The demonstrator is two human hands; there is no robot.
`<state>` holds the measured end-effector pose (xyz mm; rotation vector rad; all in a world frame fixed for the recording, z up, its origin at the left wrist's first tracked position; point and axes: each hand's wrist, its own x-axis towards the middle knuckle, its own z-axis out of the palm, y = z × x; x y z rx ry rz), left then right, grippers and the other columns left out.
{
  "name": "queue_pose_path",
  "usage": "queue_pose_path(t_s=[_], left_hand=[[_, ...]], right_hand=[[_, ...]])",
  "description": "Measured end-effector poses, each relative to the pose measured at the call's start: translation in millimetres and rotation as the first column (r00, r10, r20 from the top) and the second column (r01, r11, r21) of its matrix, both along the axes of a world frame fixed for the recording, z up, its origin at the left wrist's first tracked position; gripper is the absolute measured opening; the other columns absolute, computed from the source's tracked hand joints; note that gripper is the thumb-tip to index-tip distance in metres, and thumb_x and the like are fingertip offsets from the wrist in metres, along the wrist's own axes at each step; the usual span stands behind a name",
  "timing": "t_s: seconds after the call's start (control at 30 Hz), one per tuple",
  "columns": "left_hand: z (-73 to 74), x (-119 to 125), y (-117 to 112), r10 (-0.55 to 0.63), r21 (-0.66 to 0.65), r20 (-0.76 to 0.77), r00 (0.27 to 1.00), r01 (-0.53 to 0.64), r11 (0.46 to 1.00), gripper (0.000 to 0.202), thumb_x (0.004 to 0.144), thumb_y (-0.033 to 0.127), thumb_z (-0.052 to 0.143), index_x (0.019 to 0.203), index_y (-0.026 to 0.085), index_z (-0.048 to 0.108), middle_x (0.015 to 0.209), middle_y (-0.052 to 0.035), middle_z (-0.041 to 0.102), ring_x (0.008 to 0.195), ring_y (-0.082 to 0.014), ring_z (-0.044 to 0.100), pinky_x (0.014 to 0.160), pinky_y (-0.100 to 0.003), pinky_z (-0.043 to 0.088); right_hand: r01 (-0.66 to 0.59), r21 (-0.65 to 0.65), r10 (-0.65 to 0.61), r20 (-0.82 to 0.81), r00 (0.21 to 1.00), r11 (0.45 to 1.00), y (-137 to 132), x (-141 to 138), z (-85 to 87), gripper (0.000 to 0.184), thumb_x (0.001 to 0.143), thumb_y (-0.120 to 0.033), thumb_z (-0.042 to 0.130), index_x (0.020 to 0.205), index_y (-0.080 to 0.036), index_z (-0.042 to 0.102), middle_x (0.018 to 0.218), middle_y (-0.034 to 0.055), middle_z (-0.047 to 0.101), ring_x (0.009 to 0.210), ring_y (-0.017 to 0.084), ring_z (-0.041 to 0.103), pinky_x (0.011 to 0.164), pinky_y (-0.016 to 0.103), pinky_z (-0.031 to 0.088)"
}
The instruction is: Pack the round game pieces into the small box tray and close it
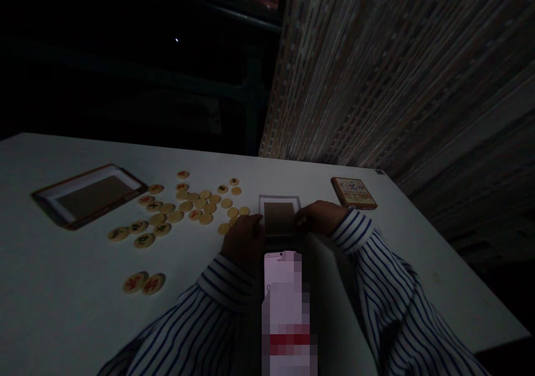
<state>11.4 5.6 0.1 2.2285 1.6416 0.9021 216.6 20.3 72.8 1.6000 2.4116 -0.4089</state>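
My left hand (243, 240) and my right hand (320, 216) both rest on a small folded board or card (279, 216), brown in the middle with a pale border, lying flat on the white table (62, 309). Each hand grips one side edge of it, fingers curled. Both arms wear blue-and-white striped sleeves. Just left of my left hand lie several round wooden game discs (196, 203) with red or black characters, spread loosely. Two more discs (144, 283) sit apart near the front left.
An open shallow box (87, 196) with a brown inside lies at the left. A small printed box (353, 192) stands at the right rear. A pale pixelated object (287, 309) hangs below my hands. A reed-like wall rises at right; the room is dark.
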Motion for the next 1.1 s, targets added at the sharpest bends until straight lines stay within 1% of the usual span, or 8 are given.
queue_pose_path(t_s=[0.2,0.3,0.4,0.53,0.63,0.8,1.0,1.1], left_hand=[[-4.6,-3,2,-0.038,0.125,-0.052,0.998,0.044,0.991,0.025,0.077,0.020,0.044,0.095,0.012,0.060,0.087,-0.0095,0.063,0.082,-0.0194,0.058,0.072,-0.033,0.048],[-3.7,-1,3,-0.096,0.254,-0.118,0.988,0.124,0.959,0.022,0.079,0.022,0.044,0.090,0.014,0.062,0.089,-0.0093,0.063,0.082,-0.0198,0.057,0.074,-0.036,0.047],[2.0,7,2,-0.189,0.320,-0.189,0.964,0.242,0.916,0.021,0.079,0.021,0.045,0.090,0.015,0.062,0.093,-0.0093,0.063,0.083,-0.0218,0.057,0.072,-0.039,0.047],[11.2,23,-4,-0.404,0.241,-0.245,0.881,0.459,0.855,0.022,0.080,0.016,0.044,0.094,0.015,0.061,0.089,-0.0086,0.065,0.081,-0.0201,0.059,0.071,-0.037,0.047],[14.0,29,-6,-0.499,0.184,-0.204,0.843,0.533,0.826,0.024,0.080,0.015,0.044,0.096,0.018,0.060,0.088,-0.0066,0.066,0.080,-0.0181,0.060,0.071,-0.034,0.047],[11.5,29,-6,-0.481,0.135,-0.169,0.860,0.503,0.853,0.023,0.080,0.017,0.045,0.096,0.019,0.061,0.083,-0.0068,0.065,0.075,-0.0163,0.060,0.067,-0.030,0.048],[9.0,34,-7,-0.487,0.065,-0.244,0.839,0.515,0.855,0.031,0.077,0.011,0.046,0.102,0.022,0.059,0.093,-0.0059,0.065,0.086,-0.0203,0.059,0.076,-0.037,0.046],[10.3,36,-8,-0.507,0.062,-0.235,0.829,0.534,0.843,0.028,0.079,0.013,0.045,0.101,0.020,0.059,0.093,-0.0064,0.065,0.085,-0.0191,0.059,0.076,-0.037,0.046]], right_hand=[[0.033,0.089,-0.035,0.023,0.999,0.996,1,6,1.3,0.027,0.076,-0.027,0.048,0.100,-0.025,0.061,0.090,0.0032,0.066,0.082,0.017,0.060,0.068,0.024,0.041],[0.048,0.123,-0.052,0.028,0.998,0.991,2,8,3.0,0.025,0.080,-0.027,0.043,0.094,-0.021,0.061,0.086,0.0050,0.066,0.078,0.016,0.060,0.066,0.023,0.040],[0.066,0.102,-0.067,0.011,0.998,0.993,3,7,3.9,0.023,0.080,-0.026,0.041,0.090,-0.019,0.061,0.083,0.0050,0.067,0.074,0.015,0.060,0.061,0.021,0.038],[0.047,0.049,-0.047,-0.001,0.999,0.998,5,6,2.7,0.021,0.077,-0.022,0.043,0.088,-0.019,0.061,0.083,0.0043,0.066,0.073,0.014,0.060,0.058,0.019,0.037],[0.022,0.040,-0.023,0.024,0.999,0.999,5,4,2.6,0.021,0.076,-0.023,0.044,0.088,-0.018,0.061,0.084,0.0053,0.066,0.073,0.015,0.060,0.058,0.020,0.036],[-0.015,0.036,0.014,0.027,1.000,0.999,5,3,2.1,0.022,0.076,-0.024,0.043,0.089,-0.018,0.060,0.084,0.0057,0.066,0.074,0.016,0.060,0.057,0.021,0.036],[-0.018,0.051,0.017,0.022,1.000,0.999,7,5,-2.0,0.022,0.076,-0.025,0.043,0.088,-0.018,0.060,0.083,0.0058,0.066,0.072,0.015,0.060,0.056,0.021,0.035],[-0.018,0.031,0.017,0.011,1.000,0.999,6,4,-0.7,0.022,0.075,-0.024,0.044,0.089,-0.018,0.060,0.084,0.0056,0.066,0.073,0.015,0.060,0.056,0.020,0.036]])
